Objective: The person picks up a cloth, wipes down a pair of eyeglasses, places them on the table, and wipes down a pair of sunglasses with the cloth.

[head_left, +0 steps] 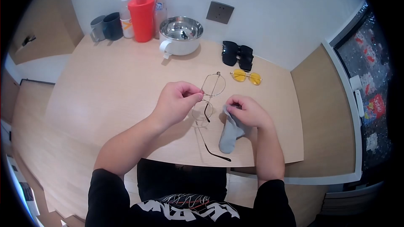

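Observation:
My left hand (pixel 181 101) pinches a pair of thin gold-framed glasses (pixel 213 85) near the bridge, above the table. The glasses are turned on their side, one round lens above the other, and their dark-tipped temples are unfolded. To the right, my right hand (pixel 244 111) is closed on the upper edge of a grey cloth (pixel 230 135), which hangs down below the fingers. The cloth and the glasses are apart. Beyond my right hand, yellow-lensed glasses (pixel 247 77) lie on the table, with black sunglasses (pixel 237 55) behind them.
On the wooden table (pixel 105 84), a white-handled steel bowl (pixel 181 38) stands at the back. Left of it are a red bottle (pixel 142 19), a clear bottle (pixel 160 10), a white-and-orange cup (pixel 126 25) and two dark mugs (pixel 112 27). A socket (pixel 220 12) is on the wall.

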Tool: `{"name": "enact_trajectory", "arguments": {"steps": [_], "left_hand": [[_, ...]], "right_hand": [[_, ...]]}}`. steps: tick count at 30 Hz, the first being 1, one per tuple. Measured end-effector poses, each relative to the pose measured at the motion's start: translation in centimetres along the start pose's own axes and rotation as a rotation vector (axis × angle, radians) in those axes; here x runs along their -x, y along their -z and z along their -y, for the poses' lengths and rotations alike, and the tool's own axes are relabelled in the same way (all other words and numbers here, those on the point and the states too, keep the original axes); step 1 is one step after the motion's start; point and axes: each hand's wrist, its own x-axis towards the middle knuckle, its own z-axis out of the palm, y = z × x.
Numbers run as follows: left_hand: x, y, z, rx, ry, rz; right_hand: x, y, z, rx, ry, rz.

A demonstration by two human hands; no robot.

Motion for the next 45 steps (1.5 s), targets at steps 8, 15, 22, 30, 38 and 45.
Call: {"name": "enact_trajectory", "arguments": {"steps": [8,15,22,30,38,45], "left_hand": [[0.5,-0.7,-0.5,-0.312,-0.12,-0.061],[1.0,-1.2,-0.6,-0.258,-0.002,0.14],[0.8,-1.2,-0.5,-0.262,0.064,0.179],[1.0,-1.5,-0.4,-0.231,0.09,0.207],[1.1,-1.5,-0.5,-0.272,0.054,0.213],[1.2,-1.7,-0.1,-0.233,0.066,0.224]], "right_hand": [[1.1,-0.2,2.0,-0.069,0.374,-0.298],[-0.1,-2.2,1.4,-0.143,0.294,-0.499],[-1.0,-3.8,1.7,-0.256,0.168,-0.48],[-0.5,-4.1,2.9,-0.052,0.259,-0.548],[-0.5,-3.8,3.3,0.134,0.417,-0.601],[-0.3,-2.8,2.9,0.065,0.19,-0.547]]}}
